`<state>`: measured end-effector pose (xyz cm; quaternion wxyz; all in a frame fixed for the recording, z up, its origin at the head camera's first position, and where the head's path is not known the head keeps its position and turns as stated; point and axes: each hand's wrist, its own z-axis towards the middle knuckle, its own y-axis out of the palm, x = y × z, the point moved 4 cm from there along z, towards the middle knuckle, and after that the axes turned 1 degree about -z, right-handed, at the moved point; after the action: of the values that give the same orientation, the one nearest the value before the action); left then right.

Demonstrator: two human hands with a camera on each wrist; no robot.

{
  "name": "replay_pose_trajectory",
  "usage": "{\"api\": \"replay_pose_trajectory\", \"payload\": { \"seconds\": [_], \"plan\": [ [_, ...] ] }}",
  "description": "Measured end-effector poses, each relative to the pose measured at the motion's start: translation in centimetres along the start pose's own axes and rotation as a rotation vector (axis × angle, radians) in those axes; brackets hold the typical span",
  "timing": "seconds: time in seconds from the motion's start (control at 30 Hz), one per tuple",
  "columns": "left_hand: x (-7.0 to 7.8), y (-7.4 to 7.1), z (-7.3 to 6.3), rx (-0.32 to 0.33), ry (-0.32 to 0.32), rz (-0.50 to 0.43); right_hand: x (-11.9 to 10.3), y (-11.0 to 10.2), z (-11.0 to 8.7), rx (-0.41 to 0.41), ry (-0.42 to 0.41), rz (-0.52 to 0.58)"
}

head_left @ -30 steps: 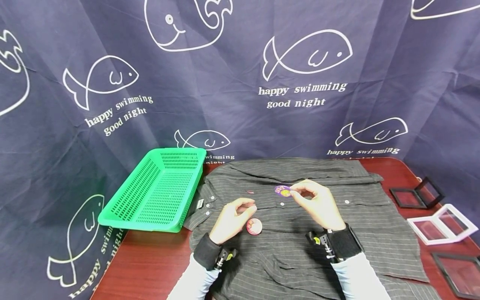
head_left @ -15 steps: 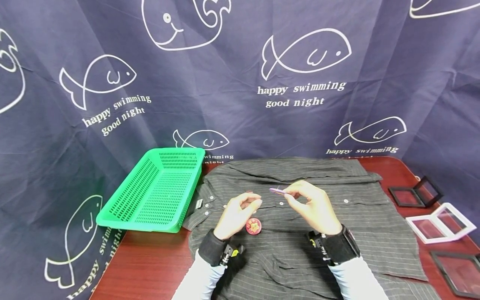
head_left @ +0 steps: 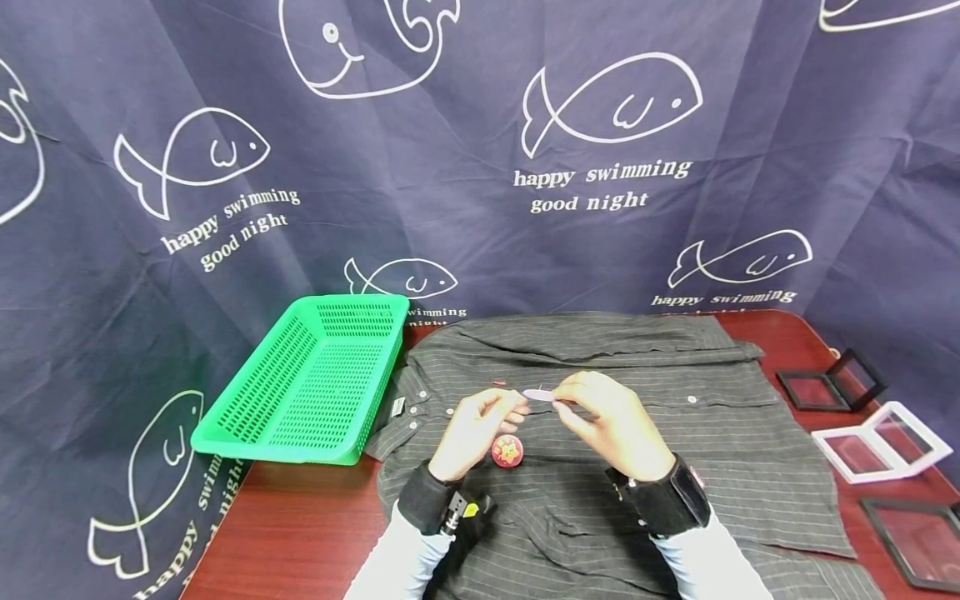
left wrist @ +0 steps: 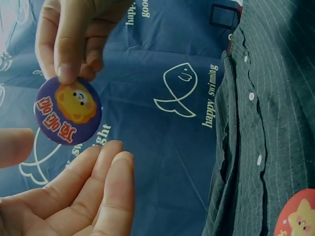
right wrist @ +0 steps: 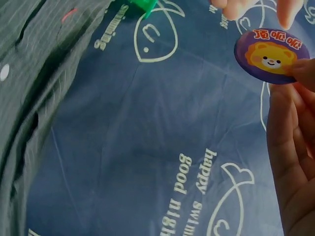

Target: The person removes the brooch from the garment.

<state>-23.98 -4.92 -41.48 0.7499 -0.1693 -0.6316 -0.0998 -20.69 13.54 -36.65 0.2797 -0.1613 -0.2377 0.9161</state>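
My right hand [head_left: 617, 423] pinches a round purple button badge [head_left: 537, 395] between thumb and fingers, above the shirt. A yellow lion face and red characters cover the badge's front, as the left wrist view shows on the badge [left wrist: 47, 98]. A thin pin seems to stick up from its back in the head view. Close to the badge's left edge is my left hand [head_left: 474, 433], its thumb and fingers parted; the left wrist view shows a gap between its fingertips and the badge. Below lies a red badge [head_left: 507, 451] with a yellow star, flat on the dark striped shirt [head_left: 585, 500].
The shirt covers most of the red-brown table [head_left: 300, 525]. A green basket [head_left: 322, 400] stands at the left. Along the right edge are a black frame [head_left: 817, 392], a white frame [head_left: 862, 454] and another dark frame [head_left: 915, 542]. A small red piece [head_left: 499, 382] lies on the shirt.
My right hand has brought the purple badge leftward, tilting it from face-showing to nearly edge-on in the head view. My left hand has shifted slightly right, off the red badge's star.
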Motion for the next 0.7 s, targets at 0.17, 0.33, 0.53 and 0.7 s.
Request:
{"api": "replay_pose_trajectory", "payload": {
  "seconds": [0.17,0.33,0.53,0.7],
  "plan": [
    [-0.4,0.3,0.2,0.006,-0.041,-0.030,-0.7,0.3,0.1,-0.015,-0.059,-0.052],
    [-0.7,0.3,0.3,0.018,-0.051,-0.040,-1.0,0.7,0.2,-0.036,-0.071,-0.038],
    [-1.0,0.1,0.3,0.043,-0.053,-0.050,-1.0,0.8,0.0,-0.046,-0.088,-0.022],
    [-1.1,0.1,0.4,0.044,-0.042,-0.046,-0.8,1.0,-0.2,-0.070,-0.084,-0.009]
  ]
}}
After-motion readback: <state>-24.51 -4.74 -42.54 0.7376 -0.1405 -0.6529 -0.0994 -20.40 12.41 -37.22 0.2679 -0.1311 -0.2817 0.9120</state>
